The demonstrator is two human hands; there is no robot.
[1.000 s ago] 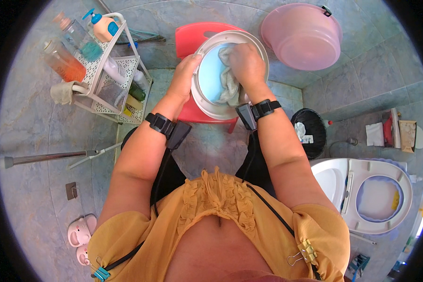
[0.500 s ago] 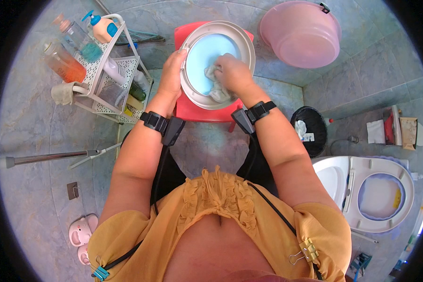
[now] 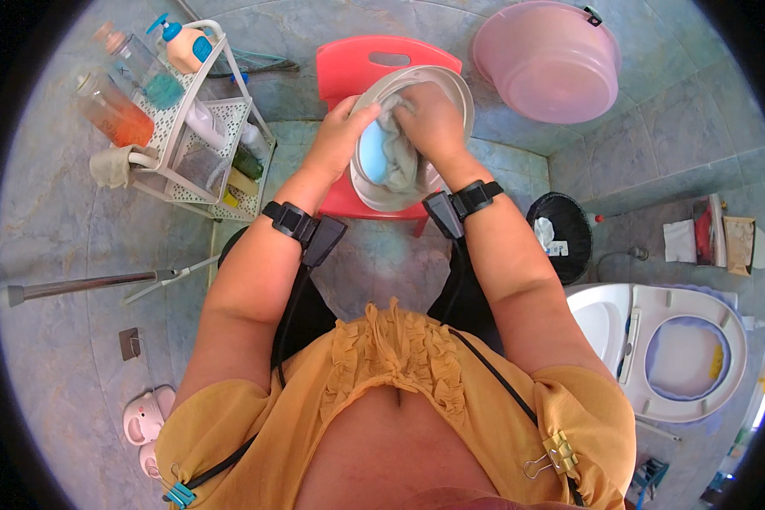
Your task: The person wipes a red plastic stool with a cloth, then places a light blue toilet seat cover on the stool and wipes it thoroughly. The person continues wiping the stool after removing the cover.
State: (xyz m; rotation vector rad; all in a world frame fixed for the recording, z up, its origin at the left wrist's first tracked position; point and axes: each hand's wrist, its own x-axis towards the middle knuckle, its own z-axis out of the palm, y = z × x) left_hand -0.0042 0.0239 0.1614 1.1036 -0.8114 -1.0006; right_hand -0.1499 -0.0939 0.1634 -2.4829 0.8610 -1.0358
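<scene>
A round, pale grey-rimmed dish-like piece (image 3: 455,89) with a light-blue inner face is held tilted over a small red plastic chair (image 3: 340,64). My left hand (image 3: 336,140) grips its left rim, the thumb lying over the edge. Inside the piece, my right hand (image 3: 431,123) presses a crumpled grey cloth (image 3: 402,167) against the blue face. The right fingertips are partly hidden by the cloth and slightly blurred. Much of the blue face lies under the cloth.
A white rack (image 3: 178,127) with several bottles stands at the left. A pink basin (image 3: 561,72) leans at the back right. Nearer on the right are a black waste bin (image 3: 574,263) and a toilet (image 3: 599,319). Pink slippers (image 3: 149,416) lie at lower left.
The round piece has tilted and shifted slightly right and nearer, showing more of the chair back. My left hand moved right with it, and the cloth now spreads further across the blue face.
</scene>
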